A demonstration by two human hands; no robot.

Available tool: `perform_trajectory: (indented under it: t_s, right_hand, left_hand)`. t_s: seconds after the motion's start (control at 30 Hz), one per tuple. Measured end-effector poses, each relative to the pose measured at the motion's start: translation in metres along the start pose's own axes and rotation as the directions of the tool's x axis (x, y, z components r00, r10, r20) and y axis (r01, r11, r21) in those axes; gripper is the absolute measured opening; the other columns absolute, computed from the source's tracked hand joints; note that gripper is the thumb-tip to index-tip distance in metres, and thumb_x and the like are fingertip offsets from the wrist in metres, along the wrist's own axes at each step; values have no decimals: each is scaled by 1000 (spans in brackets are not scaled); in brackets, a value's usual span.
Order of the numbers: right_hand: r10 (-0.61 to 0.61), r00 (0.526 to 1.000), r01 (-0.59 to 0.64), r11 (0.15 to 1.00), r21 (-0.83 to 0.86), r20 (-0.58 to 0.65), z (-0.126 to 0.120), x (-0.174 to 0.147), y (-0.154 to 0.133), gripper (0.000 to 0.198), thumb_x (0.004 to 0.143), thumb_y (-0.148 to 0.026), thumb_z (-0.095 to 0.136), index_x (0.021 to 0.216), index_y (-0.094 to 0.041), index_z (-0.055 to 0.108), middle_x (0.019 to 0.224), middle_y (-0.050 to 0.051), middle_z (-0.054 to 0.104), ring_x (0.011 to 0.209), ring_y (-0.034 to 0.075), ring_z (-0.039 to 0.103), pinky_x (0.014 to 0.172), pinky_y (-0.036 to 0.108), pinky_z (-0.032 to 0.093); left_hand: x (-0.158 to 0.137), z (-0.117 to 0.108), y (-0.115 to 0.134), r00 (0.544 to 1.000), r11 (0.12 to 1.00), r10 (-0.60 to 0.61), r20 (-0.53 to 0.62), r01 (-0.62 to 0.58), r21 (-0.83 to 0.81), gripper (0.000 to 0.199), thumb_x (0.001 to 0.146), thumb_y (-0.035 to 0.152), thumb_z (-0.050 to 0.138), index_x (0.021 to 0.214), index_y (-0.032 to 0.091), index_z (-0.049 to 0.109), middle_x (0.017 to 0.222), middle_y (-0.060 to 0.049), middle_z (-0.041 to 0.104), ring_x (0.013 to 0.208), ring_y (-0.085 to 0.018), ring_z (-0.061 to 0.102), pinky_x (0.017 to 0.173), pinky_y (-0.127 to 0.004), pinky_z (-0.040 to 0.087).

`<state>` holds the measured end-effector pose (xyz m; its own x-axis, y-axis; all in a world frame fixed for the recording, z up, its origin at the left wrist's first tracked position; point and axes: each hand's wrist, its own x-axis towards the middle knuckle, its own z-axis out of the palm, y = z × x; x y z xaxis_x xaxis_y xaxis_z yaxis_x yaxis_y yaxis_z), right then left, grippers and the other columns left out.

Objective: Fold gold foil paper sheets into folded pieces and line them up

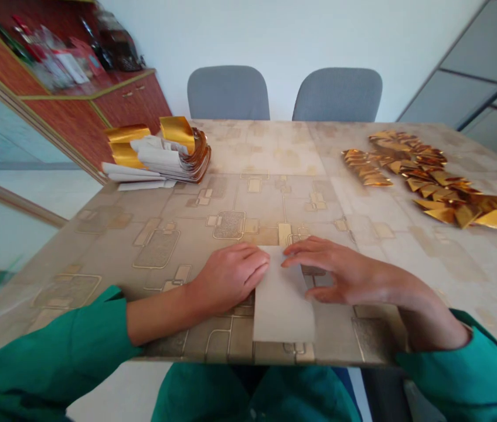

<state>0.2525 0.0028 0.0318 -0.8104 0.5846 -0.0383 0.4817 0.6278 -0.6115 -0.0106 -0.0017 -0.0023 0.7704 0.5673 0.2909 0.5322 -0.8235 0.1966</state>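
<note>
A pale, rectangular sheet of paper (281, 305) lies lengthwise near the table's front edge, its plain side up. My left hand (235, 274) rests on the table at the sheet's upper left, fingers curled together over that edge; their tips are partly hidden. On the other side, my right hand (334, 266) has its fingers spread, with the fingertips at the sheet's upper right and the thumb by its right edge. Whether the right fingertips press on the paper or hover just over it, I cannot tell.
A stack of gold-and-white paper sheets (169, 155) sits at the table's back left. Folded gold paper pieces (433, 176) are heaped at the right. Two grey chairs (228, 92) stand behind the patterned table (196, 205). A wooden cabinet (129, 102) holds bottles at the back left.
</note>
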Motion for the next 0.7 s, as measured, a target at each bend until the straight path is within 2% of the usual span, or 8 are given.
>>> perform_trajectory:
  t_s: [0.1,0.2,0.23,0.33,0.4,0.47,0.63,0.7]
  right_hand:
    - [65,998,-65,998,3,-16,-1,-2,-2,51,86,-47,69,129,-21,63,133,10,60,123,26,53,107,44,40]
    - [94,995,-92,992,-87,19,4,-3,-10,64,76,-52,78,131,-24,63,138,11,56,126,29,49,110,47,37]
    - [98,995,-93,989,-117,36,7,-3,-14,74,71,-53,81,136,-26,59,141,11,54,128,30,47,111,49,36]
    - [126,992,-122,969,-216,4,17,-4,-26,92,62,-52,87,143,-26,52,142,13,52,128,33,45,109,51,37]
    - [129,991,-135,952,-275,-38,23,-3,-31,88,62,-49,88,139,-22,54,140,15,52,126,33,47,108,52,37]
    - [133,988,-151,940,-306,-81,28,-1,-31,78,64,-48,87,131,-19,58,134,15,55,122,32,49,106,52,40]
    - [139,983,-172,924,-343,-118,32,6,-27,47,74,-39,82,111,-19,62,126,12,60,117,30,53,100,49,45]
    - [145,982,-179,922,-343,-122,30,7,-27,39,77,-36,80,108,-18,62,125,12,60,116,30,53,99,49,45]
  left_hand:
    - [2,2,-1,999,998,26,21,-27,59,31,104,20,38,94,14,67,93,-8,70,92,-20,64,86,-35,53]
    - [1,5,-1,994,992,87,59,-92,89,26,103,30,46,109,15,66,107,-10,67,95,-23,61,83,-36,50]
    - [0,5,-1,994,991,88,68,-94,94,32,101,41,51,115,16,64,113,-12,66,98,-25,59,83,-38,50]
    - [-3,4,0,995,996,43,87,-50,75,74,80,76,61,127,19,60,126,-15,60,104,-31,56,86,-45,46]
    - [-4,3,2,995,999,19,97,-22,33,89,71,86,59,127,17,59,128,-16,58,106,-33,55,89,-48,45]
    - [-5,1,5,996,1000,19,82,-18,-11,92,70,89,55,123,14,59,128,-18,57,109,-33,54,93,-49,43]
    - [-10,1,15,994,987,79,76,-67,-144,80,71,89,52,98,14,61,107,-14,62,100,-30,55,90,-45,44]
    - [-11,2,15,992,983,81,96,-63,-174,70,77,83,54,94,16,60,106,-12,62,97,-28,55,86,-43,45]
